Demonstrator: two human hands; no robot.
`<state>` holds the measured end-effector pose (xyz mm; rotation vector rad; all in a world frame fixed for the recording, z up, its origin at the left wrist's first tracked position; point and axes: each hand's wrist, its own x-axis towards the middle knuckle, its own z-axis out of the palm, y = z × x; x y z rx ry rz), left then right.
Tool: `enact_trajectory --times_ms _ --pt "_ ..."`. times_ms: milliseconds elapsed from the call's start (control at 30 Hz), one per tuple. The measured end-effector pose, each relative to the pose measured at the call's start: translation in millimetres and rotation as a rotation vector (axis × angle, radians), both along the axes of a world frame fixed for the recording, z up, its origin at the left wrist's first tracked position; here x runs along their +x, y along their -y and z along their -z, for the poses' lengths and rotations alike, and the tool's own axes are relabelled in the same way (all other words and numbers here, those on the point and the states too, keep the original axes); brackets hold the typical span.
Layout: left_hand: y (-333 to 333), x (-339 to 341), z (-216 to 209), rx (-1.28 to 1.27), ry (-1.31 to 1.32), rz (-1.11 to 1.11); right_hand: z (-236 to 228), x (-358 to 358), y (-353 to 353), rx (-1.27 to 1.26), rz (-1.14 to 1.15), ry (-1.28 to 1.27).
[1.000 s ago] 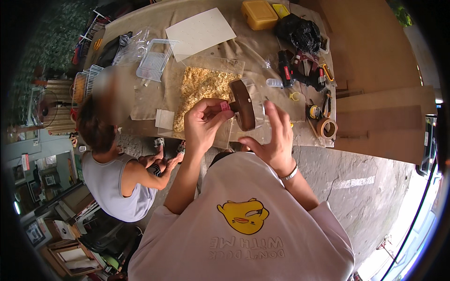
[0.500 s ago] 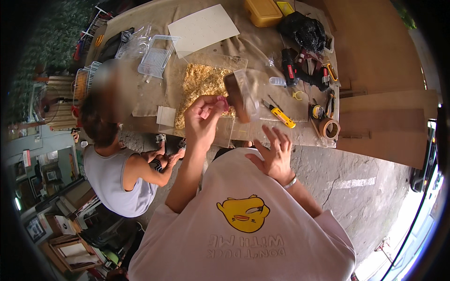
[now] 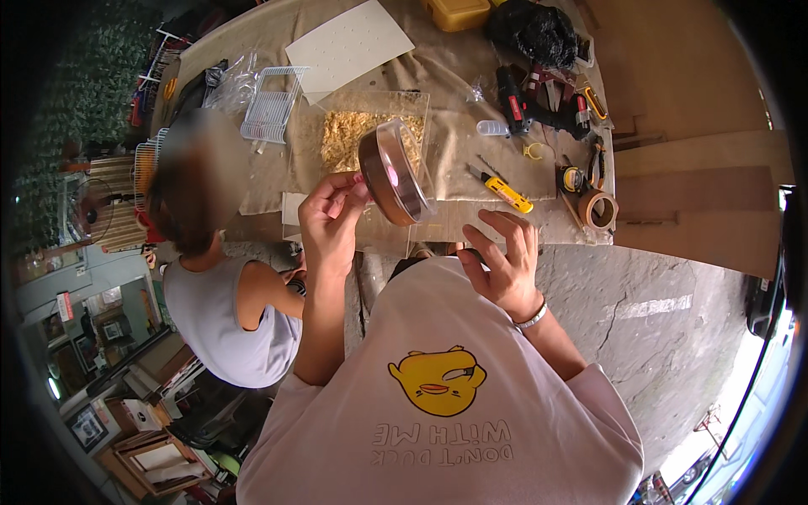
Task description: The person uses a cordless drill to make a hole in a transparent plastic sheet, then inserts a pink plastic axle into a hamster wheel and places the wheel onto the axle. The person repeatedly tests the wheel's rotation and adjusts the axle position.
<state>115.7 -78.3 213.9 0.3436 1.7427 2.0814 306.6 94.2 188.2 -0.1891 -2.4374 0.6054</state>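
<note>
My left hand (image 3: pixel 331 220) pinches a pink piece at the back of a small running wheel (image 3: pixel 389 195), a round drum of brown and clear plastic with a pink hub. The wheel is held up on its side, tilted, over the near edge of the table. Behind it is a clear box (image 3: pixel 427 126) with wood shavings (image 3: pixel 343 139) inside, partly hidden by the wheel. My right hand (image 3: pixel 507 265) hovers in front of the table edge with its fingers curved and apart, touching nothing. Closest to it on the table is a yellow utility knife (image 3: pixel 509 194).
On the cloth-covered table (image 3: pixel 454 67) are a white perforated sheet (image 3: pixel 349 46), a white wire rack (image 3: pixel 271 109), a power drill (image 3: pixel 513 101), a tape measure (image 3: pixel 572 178), a tape roll (image 3: pixel 597 209) and a black plastic bag (image 3: pixel 534 35). A person (image 3: pixel 227 311) in a grey sleeveless top is at my left.
My left hand has moved left and slightly down with the wheel, which now shows more of its open face. My right hand has shifted a little right and up, still empty.
</note>
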Motion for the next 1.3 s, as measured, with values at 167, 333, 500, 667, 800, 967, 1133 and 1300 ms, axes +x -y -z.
enact_trajectory --times_ms 167,333,500,667,800,967,1133,1300 --pt "8.2 2.6 0.1 -0.051 -0.013 -0.010 -7.9 -1.7 4.5 -0.017 -0.063 -0.064" --pt "13.6 5.5 1.0 -0.071 -0.045 -0.011 -16.2 -5.0 7.2 -0.019 -0.106 -0.142" --pt "18.7 6.4 8.3 0.041 -0.051 0.035 -22.8 -5.9 4.1 -0.045 -0.125 -0.160" --pt "18.7 12.9 5.9 0.043 -0.018 0.086 -32.5 -6.9 0.8 -0.063 -0.124 -0.191" --pt "12.7 23.5 2.4 0.020 -0.041 0.033 -61.2 -24.3 17.6 0.090 -0.101 -0.175" --pt "4.5 25.4 -7.5 -0.067 -0.131 -0.055 -26.6 -30.4 30.8 0.180 -0.031 -0.093" --pt "7.9 14.0 -0.6 0.033 -0.103 -0.042 38.3 23.0 17.7 0.016 -0.158 0.389" --pt "12.5 13.5 5.7 0.012 -0.095 0.002 23.2 17.5 11.7 -0.097 -0.075 0.227"
